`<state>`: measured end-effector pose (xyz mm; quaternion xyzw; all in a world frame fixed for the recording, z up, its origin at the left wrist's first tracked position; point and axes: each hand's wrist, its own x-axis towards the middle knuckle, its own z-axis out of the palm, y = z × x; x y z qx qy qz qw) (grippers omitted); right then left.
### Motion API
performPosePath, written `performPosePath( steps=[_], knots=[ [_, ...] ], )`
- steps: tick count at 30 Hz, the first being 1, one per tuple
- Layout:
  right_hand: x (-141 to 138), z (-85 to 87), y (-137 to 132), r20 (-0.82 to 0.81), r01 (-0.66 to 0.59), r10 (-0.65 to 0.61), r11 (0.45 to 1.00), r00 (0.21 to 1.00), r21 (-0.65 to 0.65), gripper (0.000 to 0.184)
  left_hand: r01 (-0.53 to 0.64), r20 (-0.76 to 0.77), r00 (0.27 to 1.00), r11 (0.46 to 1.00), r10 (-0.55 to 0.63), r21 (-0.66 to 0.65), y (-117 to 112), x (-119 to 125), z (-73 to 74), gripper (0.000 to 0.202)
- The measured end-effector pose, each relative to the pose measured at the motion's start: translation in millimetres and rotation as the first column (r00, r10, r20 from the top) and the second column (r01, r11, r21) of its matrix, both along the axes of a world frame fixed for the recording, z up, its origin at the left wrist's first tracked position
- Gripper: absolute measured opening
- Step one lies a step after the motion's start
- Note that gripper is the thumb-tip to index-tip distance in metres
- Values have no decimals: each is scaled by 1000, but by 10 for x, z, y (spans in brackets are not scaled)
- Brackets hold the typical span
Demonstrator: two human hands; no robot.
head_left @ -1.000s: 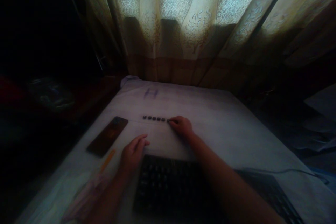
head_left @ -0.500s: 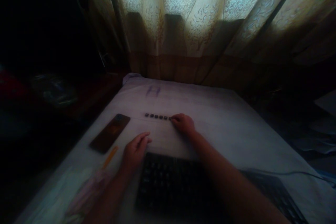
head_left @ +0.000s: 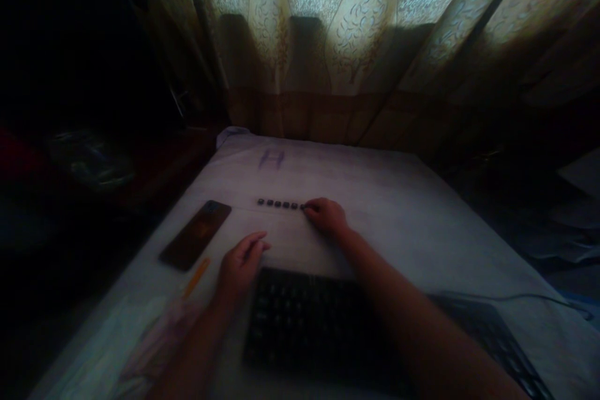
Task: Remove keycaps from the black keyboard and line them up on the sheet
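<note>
Several small dark keycaps [head_left: 278, 204] lie in a straight row on the pale cloth. At the right end of that row my right hand [head_left: 327, 215] pinches the last keycap [head_left: 302, 207] between thumb and fingertips, against the cloth. My left hand [head_left: 242, 261] rests nearer to me with its fingers apart and nothing in it. Just beyond its wrist, a black keyboard [head_left: 304, 319] lies close in front of me, and my right forearm crosses over its right part.
A phone [head_left: 195, 235] lies face down at the left, with an orange stick-like tool [head_left: 195, 277] beside it. A crumpled pinkish cloth or bag [head_left: 157, 340] is at the lower left. A cable [head_left: 520, 297] runs to the right edge. Curtains [head_left: 304, 62] hang behind.
The view has tilted slightly, so everything sits a little higher. My right hand stays at the row's right end, and my left hand has hardly moved.
</note>
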<state>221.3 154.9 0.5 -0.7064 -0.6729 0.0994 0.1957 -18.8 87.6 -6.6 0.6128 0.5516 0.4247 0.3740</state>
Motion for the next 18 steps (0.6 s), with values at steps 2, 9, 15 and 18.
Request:
performPosePath(
  steps=[2, 9, 15, 18],
  knots=[
    [1, 1, -1, -5, 2, -2, 1000, 1000, -3, 25, 3, 1, 1000, 1000, -3, -3, 0, 2, 3, 35],
    [40, 48, -22, -45, 0, -1, 1000, 999, -16, 31, 6, -4, 1000, 1000, -6, -11, -13, 4, 20, 37],
    [170, 229, -370, -85, -20, 21, 1000, 996, 11, 24, 3, -8, 1000, 1000, -3, 5, 2, 16, 30, 36],
    [196, 309, -711, -124, -107, 106, 994, 987, 0, 18, 13, -17, 1000, 1000, -13, 13, 5, 17, 40, 37]
  ],
)
